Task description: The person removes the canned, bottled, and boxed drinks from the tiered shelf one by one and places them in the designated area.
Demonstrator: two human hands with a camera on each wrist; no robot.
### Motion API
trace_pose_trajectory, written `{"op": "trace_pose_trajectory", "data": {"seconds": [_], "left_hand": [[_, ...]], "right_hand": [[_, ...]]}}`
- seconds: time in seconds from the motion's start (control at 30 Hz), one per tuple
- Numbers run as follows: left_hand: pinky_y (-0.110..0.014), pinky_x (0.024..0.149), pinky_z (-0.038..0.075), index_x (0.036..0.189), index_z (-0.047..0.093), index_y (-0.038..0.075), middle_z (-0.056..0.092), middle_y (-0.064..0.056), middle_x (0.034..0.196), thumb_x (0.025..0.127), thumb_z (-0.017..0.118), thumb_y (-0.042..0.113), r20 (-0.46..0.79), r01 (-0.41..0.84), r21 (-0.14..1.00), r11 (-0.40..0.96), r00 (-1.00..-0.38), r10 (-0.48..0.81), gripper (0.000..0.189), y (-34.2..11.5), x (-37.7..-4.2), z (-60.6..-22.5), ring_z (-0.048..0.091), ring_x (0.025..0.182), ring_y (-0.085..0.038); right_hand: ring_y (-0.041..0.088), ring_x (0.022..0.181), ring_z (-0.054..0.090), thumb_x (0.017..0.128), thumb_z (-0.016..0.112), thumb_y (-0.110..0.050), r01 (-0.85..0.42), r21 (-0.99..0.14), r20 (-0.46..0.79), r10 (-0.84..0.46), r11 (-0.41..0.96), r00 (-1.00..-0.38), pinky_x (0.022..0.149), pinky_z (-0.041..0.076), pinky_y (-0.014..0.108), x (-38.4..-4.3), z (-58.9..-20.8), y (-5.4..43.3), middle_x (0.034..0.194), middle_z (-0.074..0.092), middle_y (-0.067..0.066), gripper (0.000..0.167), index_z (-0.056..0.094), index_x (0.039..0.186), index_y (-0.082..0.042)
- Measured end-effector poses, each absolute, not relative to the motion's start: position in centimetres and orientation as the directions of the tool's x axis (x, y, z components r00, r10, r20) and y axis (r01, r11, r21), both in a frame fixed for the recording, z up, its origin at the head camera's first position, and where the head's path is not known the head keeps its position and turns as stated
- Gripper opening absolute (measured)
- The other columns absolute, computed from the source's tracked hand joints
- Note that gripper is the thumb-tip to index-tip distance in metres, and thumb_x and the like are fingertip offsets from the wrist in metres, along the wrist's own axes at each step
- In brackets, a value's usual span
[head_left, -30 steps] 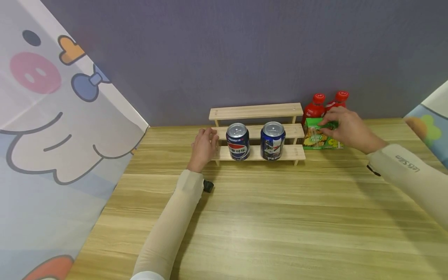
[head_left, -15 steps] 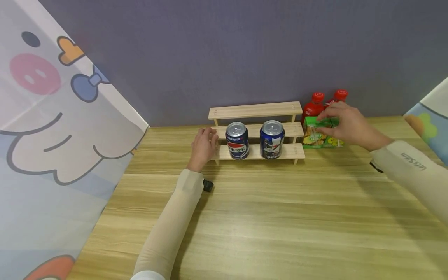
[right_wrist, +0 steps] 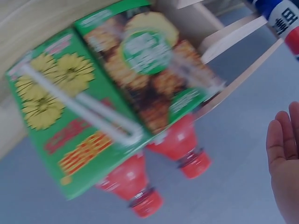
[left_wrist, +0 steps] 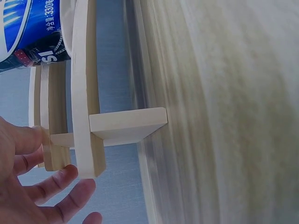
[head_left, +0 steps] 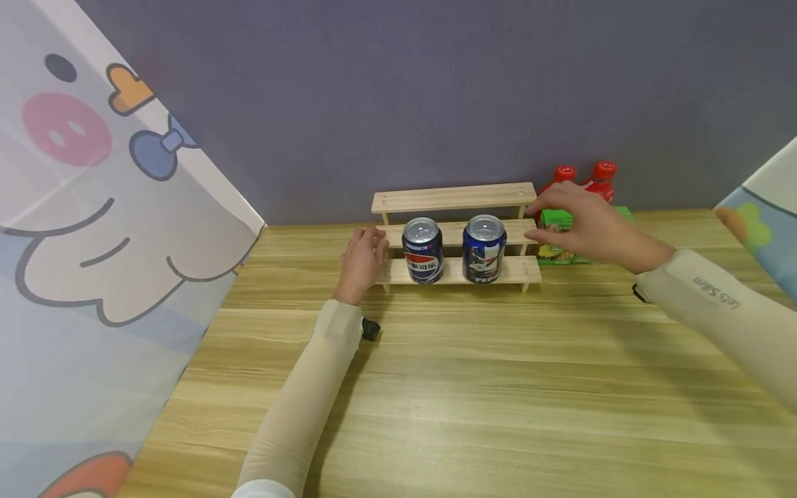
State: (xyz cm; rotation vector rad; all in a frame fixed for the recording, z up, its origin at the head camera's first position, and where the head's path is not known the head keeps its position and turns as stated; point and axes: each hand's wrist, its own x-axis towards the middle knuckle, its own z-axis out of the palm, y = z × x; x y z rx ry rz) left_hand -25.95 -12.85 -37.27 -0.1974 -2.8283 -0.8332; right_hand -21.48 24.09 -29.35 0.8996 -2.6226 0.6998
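Note:
A three-step wooden rack (head_left: 454,198) stands against the grey wall. Two blue cola cans, a left can (head_left: 423,259) and a right can (head_left: 483,252), sit upright on its lowest step. At the rack's left end my left hand (head_left: 362,263) grips the middle board; in the left wrist view, thumb and fingers of this hand (left_wrist: 18,196) curl about that board's tip. My right hand (head_left: 588,227) hovers at the rack's right end, thumb and fingers spread apart, holding nothing. In the right wrist view its straight fingers (right_wrist: 285,140) touch nothing.
Right of the rack stand two green drink cartons, one with a straw (right_wrist: 70,98) and flower pictures, the other carton (right_wrist: 145,56) beside it. Red-capped bottles (head_left: 604,181) stand behind them. A cartoon-printed panel (head_left: 124,221) borders the table (head_left: 461,387) on the left.
My right hand has moved left, from above the green cartons to the right end of the rack. My left hand, the rack and the cans have stayed in place.

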Motion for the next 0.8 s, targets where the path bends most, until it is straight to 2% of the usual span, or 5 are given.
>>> {"op": "trace_pose_trajectory", "data": {"seconds": [0.13,0.23,0.43,0.57,0.8], "left_hand": [[-0.056,0.088,0.032,0.119,0.055,0.013,0.050,-0.008,0.116,0.100,0.048,0.028,0.216,0.181,0.520,0.835,-0.973,0.076,0.026,-12.9,-26.0,-37.2,0.050,0.108,-0.030],[-0.056,0.087,0.033,0.119,0.055,0.013,0.050,-0.009,0.116,0.100,0.048,0.028,0.224,0.189,0.522,0.832,-0.971,0.080,0.025,-12.9,-26.1,-37.2,0.050,0.107,-0.030],[-0.055,0.085,0.034,0.118,0.056,0.012,0.050,-0.009,0.115,0.100,0.049,0.027,0.231,0.191,0.518,0.834,-0.970,0.079,0.025,-13.0,-26.1,-37.2,0.050,0.106,-0.031],[-0.054,0.084,0.035,0.118,0.056,0.013,0.050,-0.009,0.115,0.100,0.049,0.028,0.225,0.184,0.511,0.840,-0.971,0.076,0.025,-12.9,-26.2,-37.3,0.050,0.106,-0.031],[-0.054,0.086,0.035,0.120,0.055,0.013,0.050,-0.009,0.118,0.100,0.048,0.029,0.207,0.167,0.507,0.846,-0.976,0.069,0.026,-12.9,-26.1,-37.3,0.050,0.107,-0.031]], "right_hand": [[0.010,0.078,0.045,0.077,0.081,-0.017,-0.686,-0.329,0.443,-0.536,0.649,-0.719,0.069,0.040,0.027,-21.5,-29.3,22.7,0.101,0.056,-0.005,0.037,0.063,0.109,-0.011],[0.008,0.079,0.046,0.074,0.082,-0.015,-0.731,-0.310,0.476,-0.566,0.608,-0.673,0.067,0.040,0.023,-21.6,-29.4,21.7,0.105,0.056,-0.002,0.040,0.062,0.109,-0.010],[0.015,0.103,0.053,0.073,0.083,-0.016,-0.788,-0.311,0.499,-0.614,0.532,-0.612,0.084,0.043,0.035,-22.0,-30.0,20.1,0.113,0.055,0.000,0.042,0.062,0.108,-0.009],[0.015,0.104,0.053,0.072,0.084,-0.017,-0.794,-0.319,0.504,-0.617,0.517,-0.604,0.086,0.044,0.039,-22.2,-30.3,19.5,0.114,0.055,0.001,0.042,0.062,0.107,-0.009],[0.015,0.104,0.054,0.073,0.084,-0.019,-0.793,-0.316,0.491,-0.625,0.522,-0.607,0.086,0.045,0.038,-22.0,-30.5,19.1,0.117,0.054,0.002,0.042,0.062,0.107,-0.010]]}}
